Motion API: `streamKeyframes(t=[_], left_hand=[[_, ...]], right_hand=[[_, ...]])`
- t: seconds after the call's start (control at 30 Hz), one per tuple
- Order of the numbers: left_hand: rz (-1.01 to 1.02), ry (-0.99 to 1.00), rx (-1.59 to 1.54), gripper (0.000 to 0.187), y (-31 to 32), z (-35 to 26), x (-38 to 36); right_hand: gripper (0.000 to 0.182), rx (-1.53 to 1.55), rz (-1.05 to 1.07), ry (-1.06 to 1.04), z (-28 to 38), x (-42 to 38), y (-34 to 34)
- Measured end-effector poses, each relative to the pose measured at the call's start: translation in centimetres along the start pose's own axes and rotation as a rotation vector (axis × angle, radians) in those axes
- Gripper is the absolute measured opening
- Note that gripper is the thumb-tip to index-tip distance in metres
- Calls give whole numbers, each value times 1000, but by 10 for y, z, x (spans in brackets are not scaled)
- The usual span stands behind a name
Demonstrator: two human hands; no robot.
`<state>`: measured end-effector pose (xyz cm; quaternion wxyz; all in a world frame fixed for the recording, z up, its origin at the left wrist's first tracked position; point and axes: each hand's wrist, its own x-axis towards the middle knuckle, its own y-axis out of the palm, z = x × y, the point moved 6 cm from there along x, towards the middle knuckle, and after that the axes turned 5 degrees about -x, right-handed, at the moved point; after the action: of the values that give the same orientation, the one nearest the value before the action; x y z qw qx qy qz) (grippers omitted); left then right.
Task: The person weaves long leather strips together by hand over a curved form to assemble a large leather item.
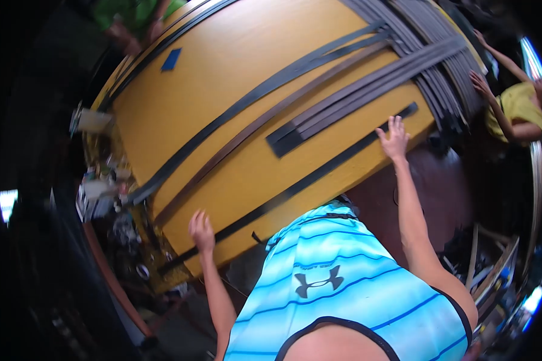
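Note:
A long black strip, leather-like, lies along the near edge of the yellow table. My right hand rests at the strip's right end, fingers spread and nothing gripped. Close to the strip's left part is my left hand; its fingers look loosely bent and slightly apart, with nothing visible in them. Beyond the strip lies a stack of dark grey-brown strips with a black end piece. A brown strip and a longer black strip curve across the table farther away.
Several bundled dark strips hang over the table's right end. A person in yellow reaches toward them. Another person in green stands at the far left. A small blue piece lies on the table. Clutter crowds the left end.

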<state>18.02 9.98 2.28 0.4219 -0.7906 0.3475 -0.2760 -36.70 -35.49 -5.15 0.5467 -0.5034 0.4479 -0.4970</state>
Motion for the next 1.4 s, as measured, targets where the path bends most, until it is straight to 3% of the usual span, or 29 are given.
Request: streamKeyframes(t=[0.17,0.27,0.37,0.53,0.87,1.07,1.13,1.2,1.27,1.33,1.4], left_hand=[[-107,64,21,28,23,-20,71],[-132,40,55,28,20,-11,103],[-94,58,92,29,22,-2,122],[53,77,151,27,29,5,134],[35,129,136,24,26,2,137],[209,68,98,30,16,-1,149],[243,67,68,32,3,-6,152],[245,30,-188,35,-14,-16,154],[248,21,-200,34,-43,-49,156],[187,169,-306,30,-66,-79,159],[164,247,-325,29,-88,-115,157]], right_hand=[[82,92,-18,-3,-15,26,-10],[68,294,-138,-90,0,24,-38],[58,389,-84,-47,27,12,-61],[49,412,-45,-112,67,-2,-69],[40,619,62,-290,183,-23,-79],[35,681,114,-419,246,-43,-66],[32,946,362,-425,270,-55,-58],[30,900,569,-414,296,-69,-60],[34,1082,648,-507,323,-81,-42],[43,1237,898,-357,350,-99,-36],[53,1442,1176,-69,377,-116,-42]])
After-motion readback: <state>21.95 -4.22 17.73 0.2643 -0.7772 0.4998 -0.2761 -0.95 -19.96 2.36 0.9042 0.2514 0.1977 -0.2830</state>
